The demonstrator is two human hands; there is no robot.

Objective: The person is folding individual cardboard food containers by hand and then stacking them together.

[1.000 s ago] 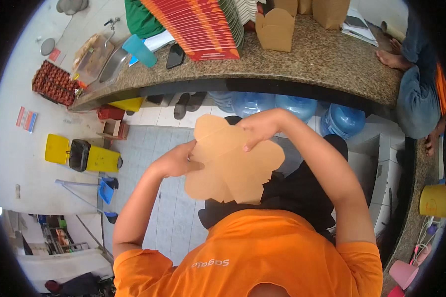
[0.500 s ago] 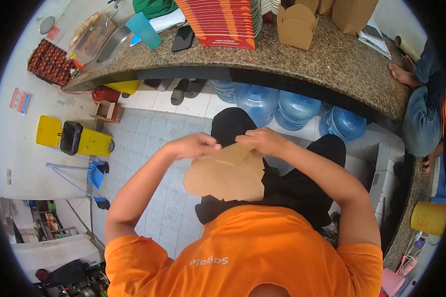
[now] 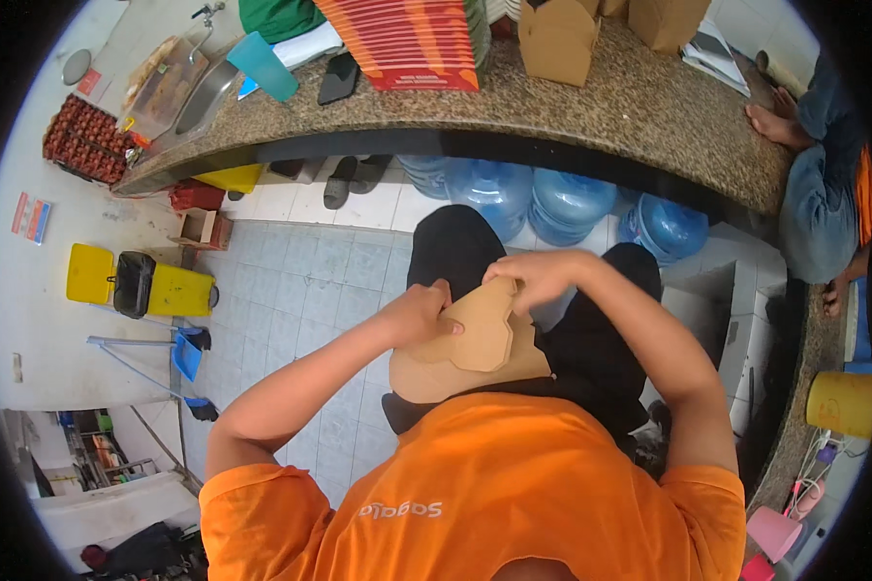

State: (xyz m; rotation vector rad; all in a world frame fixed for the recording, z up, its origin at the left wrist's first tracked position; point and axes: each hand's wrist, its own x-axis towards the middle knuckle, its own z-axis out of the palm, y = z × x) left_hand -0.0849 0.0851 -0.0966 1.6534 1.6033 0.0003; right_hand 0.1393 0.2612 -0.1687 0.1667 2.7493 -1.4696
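A brown cardboard box blank (image 3: pixel 419 380) lies over my lap, with one notched panel (image 3: pixel 484 334) folded over the rest. My left hand (image 3: pixel 419 315) grips its left side, the thumb pressing on top of the folded panel. At the panel's upper right corner, my right hand (image 3: pixel 541 278) pinches the card, with the fingers bent around the edge. Both hands touch the same piece. The fingers beneath the card are hidden.
Ahead runs a granite counter (image 3: pixel 639 131) with a stack of red printed cartons (image 3: pixel 421 44), brown takeaway boxes (image 3: pixel 557 44), a phone (image 3: pixel 339 79) and a teal cup (image 3: pixel 264 68). Blue water jugs (image 3: pixel 572 198) stand below. A person's bare foot (image 3: pixel 775 126) rests at the right.
My left hand has moved right and down onto the card. A panel now lies folded over the blank, which showed as a broader sheet before. The view has shifted slightly.
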